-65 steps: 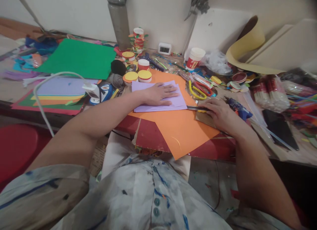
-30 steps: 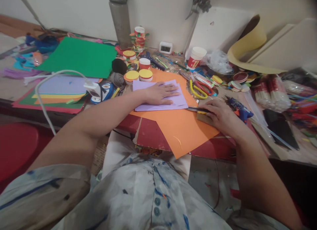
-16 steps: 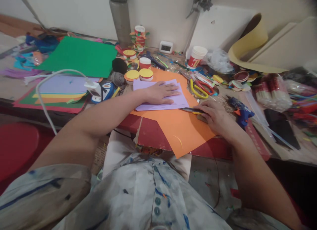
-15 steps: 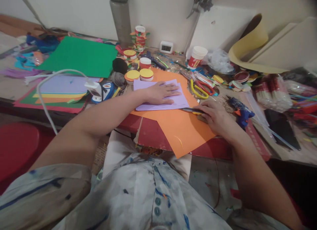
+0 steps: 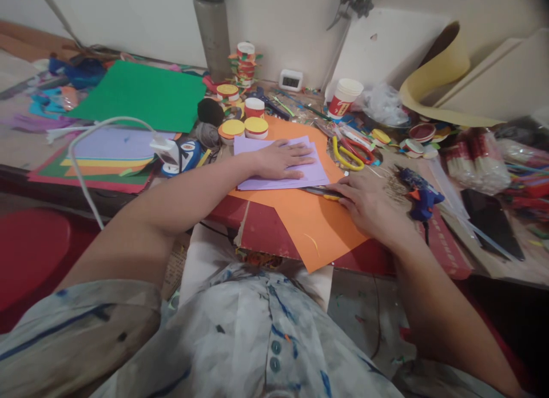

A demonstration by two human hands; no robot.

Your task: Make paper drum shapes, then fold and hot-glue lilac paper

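Observation:
My left hand [image 5: 281, 159] lies flat, fingers stretched out, pressing a stack of lilac paper sheets [image 5: 317, 172] onto a large orange sheet [image 5: 317, 223]. My right hand [image 5: 364, 201] is curled around a yellow-handled blade or cutter [image 5: 319, 192] whose tip lies along the near edge of the lilac paper. The orange sheet hangs over the red table edge [image 5: 266, 238] toward me.
Yellow and red scissors [image 5: 349, 155], a blue glue gun [image 5: 420, 192], a red-and-white cup [image 5: 343, 98], round yellow-topped tubs [image 5: 244, 126], a green sheet [image 5: 141, 98], stacked coloured sheets [image 5: 98, 163] with a white cable [image 5: 86, 158], and bundled sticks [image 5: 472, 163] crowd the table. A red stool [image 5: 30, 255] stands left.
My right hand has slid leftward along the lilac paper's near edge with the cutter. My left hand has stayed flat on the paper. The view has shifted slightly.

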